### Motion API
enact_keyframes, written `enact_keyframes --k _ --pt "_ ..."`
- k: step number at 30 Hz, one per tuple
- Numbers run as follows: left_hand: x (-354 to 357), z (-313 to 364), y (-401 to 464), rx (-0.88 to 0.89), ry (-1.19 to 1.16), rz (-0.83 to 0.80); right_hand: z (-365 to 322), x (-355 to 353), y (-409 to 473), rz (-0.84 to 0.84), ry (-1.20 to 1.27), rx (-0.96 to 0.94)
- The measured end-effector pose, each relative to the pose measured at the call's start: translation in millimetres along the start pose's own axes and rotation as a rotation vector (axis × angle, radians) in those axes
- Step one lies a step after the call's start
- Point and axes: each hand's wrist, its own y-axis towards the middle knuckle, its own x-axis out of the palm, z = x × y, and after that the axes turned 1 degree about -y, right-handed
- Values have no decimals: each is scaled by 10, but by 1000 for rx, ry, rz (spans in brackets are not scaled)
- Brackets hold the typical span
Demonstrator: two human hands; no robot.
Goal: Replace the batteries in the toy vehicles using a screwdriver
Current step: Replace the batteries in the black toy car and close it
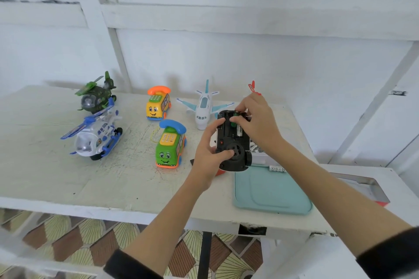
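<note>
**Battery going into an upturned toy vehicle over the table's right side**

The left hand (209, 149) holds an upturned black toy vehicle (233, 142) above the right part of the white table (56, 176), its grip closed around the near end, thumb on the round underside part. The right hand (254, 120) pinches a green-tipped battery (238, 128) at the open battery compartment, grip closed on it.

Just below the toy, near the table's front right corner, lies a teal tray (272, 190) with a loose battery (277, 169) on its far rim. A battery pack (257, 149) shows between the toy and the right forearm, mostly hidden.

Left of the hands stand a green bus phone toy (170, 145), a yellow bus phone toy (157, 104) and a white toy airplane (204, 106). Toward the far left corner sit a camouflage toy helicopter (97, 95) and a white-and-blue toy helicopter (97, 136). A red toy part (253, 87) pokes up behind the right hand.
</note>
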Motion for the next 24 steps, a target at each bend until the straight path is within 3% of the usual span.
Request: enact_keyframes --k 6,15,20,24 --pt "-46 28 -18 -18 42 -14 18 3 18 -49 46 147" --pt "-15 106 -30 19 24 -8 34 -10 -13 6 -66 -73" --pt "5 113 -43 29 -4 -6 76 -61 -57 19 -250 -277" --pt "32 97 -39 19 8 -24 92 -135 -44 -14 -281 -279"
